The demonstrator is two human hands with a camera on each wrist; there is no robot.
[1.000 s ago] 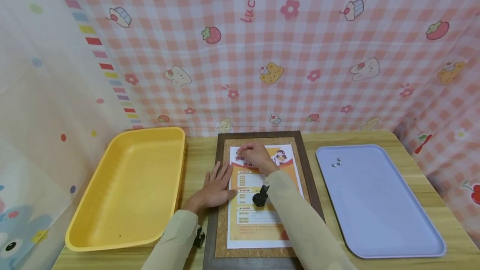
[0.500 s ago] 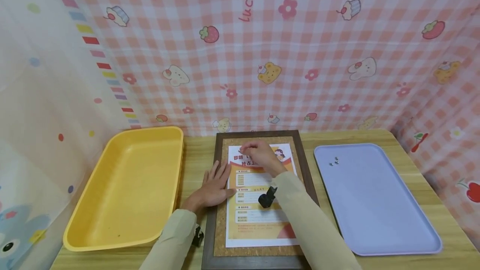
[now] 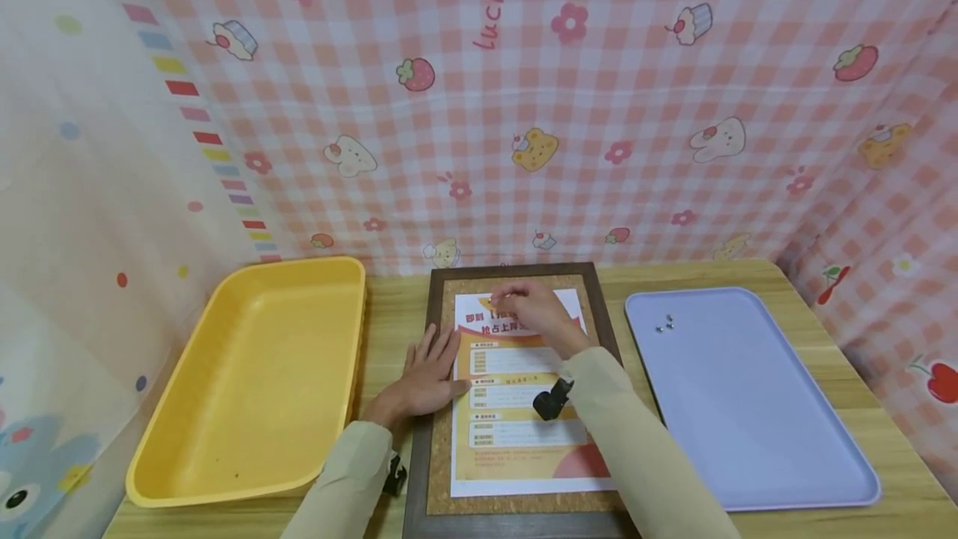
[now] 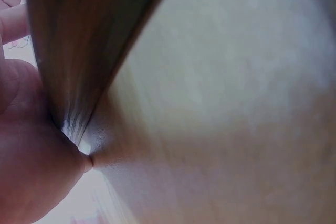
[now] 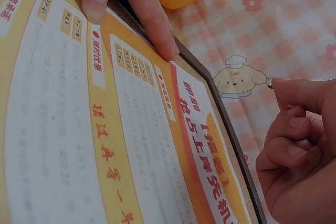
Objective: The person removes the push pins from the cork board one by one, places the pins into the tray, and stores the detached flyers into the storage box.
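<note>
A printed orange-and-white poster (image 3: 516, 456) lies on a cork board (image 3: 441, 472) with a dark brown frame (image 3: 419, 481). My left hand (image 3: 427, 379) rests with spread fingers across the board's left edge, its fingertips on the poster's left margin. In the left wrist view the palm (image 4: 31, 150) is against the dark frame side. Over the poster's heading, my right hand (image 3: 540, 316) pinches a small silver pushpin (image 5: 269, 82) between thumb and index finger, the other fingers curled in. The pin's point is hidden by the fingertips.
A deep yellow tray (image 3: 358, 356) stands left of the board. On the right lies a shallow lilac tray (image 3: 756, 406) with several small silver pins (image 3: 669, 323) near its upper left. A pink checked curtain (image 3: 464, 123) hangs behind the wooden table (image 3: 392, 298).
My right hand has shifted a little to the right over the poster's top, uncovering more of the heading. The left hand stays in place on the board's edge.
</note>
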